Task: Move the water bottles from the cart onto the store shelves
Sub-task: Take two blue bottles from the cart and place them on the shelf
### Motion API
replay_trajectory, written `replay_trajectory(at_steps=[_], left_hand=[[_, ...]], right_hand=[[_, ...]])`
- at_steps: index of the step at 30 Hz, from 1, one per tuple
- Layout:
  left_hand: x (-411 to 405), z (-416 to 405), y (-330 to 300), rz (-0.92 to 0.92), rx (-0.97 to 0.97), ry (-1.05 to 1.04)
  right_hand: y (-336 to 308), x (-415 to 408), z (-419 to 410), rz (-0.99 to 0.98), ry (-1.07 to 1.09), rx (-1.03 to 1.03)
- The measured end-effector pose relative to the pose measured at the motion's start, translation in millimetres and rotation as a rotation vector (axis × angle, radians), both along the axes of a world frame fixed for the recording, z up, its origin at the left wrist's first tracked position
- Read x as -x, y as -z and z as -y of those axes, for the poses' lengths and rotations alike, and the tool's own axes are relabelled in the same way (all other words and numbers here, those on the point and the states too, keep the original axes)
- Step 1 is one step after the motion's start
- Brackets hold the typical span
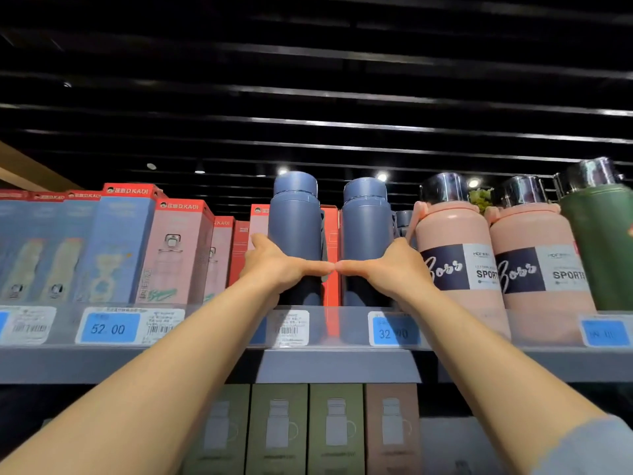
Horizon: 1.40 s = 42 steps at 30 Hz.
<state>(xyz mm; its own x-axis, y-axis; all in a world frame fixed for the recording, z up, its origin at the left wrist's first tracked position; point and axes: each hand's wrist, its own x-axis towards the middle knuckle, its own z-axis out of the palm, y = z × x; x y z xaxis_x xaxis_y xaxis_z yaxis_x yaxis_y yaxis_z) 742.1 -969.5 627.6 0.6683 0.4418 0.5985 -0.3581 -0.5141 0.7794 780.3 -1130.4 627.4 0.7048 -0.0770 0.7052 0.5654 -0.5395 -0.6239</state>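
Observation:
Two matte blue bottles stand upright side by side on the top shelf (339, 365). My left hand (277, 265) grips the left blue bottle (295, 221) around its lower body, thumb across the front. The right blue bottle (365, 224) is gripped the same way by my right hand (387, 269). My two thumb tips meet between the bottles. A third blue bottle (404, 222) peeks out behind the right one. The cart is out of view.
Boxed bottles in blue, pink and red cartons (171, 248) fill the shelf's left side. Two pink sport bottles (455, 262) and a green bottle (603, 248) stand close on the right. Price tags (109, 327) line the clear shelf lip. Green and tan boxes (308, 430) sit below.

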Motion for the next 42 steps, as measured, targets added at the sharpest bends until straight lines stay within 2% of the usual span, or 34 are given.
replay_trajectory(at_steps=[3,7,10,13,15,21,29,42], left_hand=[[2,3,0,-0.034,-0.058,-0.054],[11,0,-1,-0.089,-0.004,0.046],[22,-8,-2,-0.19,-0.087,0.14],[29,-14,0,-0.18,-0.192,0.147],[29,-10,4,-0.128,-0.258,0.115],[14,4,12,-0.073,-0.523,-0.162],[9,3,15,-0.053,-0.556,-0.217],[9,0,16,-0.045,-0.545,-0.186]], right_hand=[[2,9,-1,0.02,0.129,0.124],[10,18,12,0.035,0.169,0.279],[15,18,19,0.047,0.116,0.27],[15,13,17,0.047,0.11,0.248],[15,10,15,0.051,0.123,0.233],[16,7,12,0.073,0.155,0.227],[17,10,11,0.066,0.169,0.228],[19,9,13,0.062,0.181,0.234]])
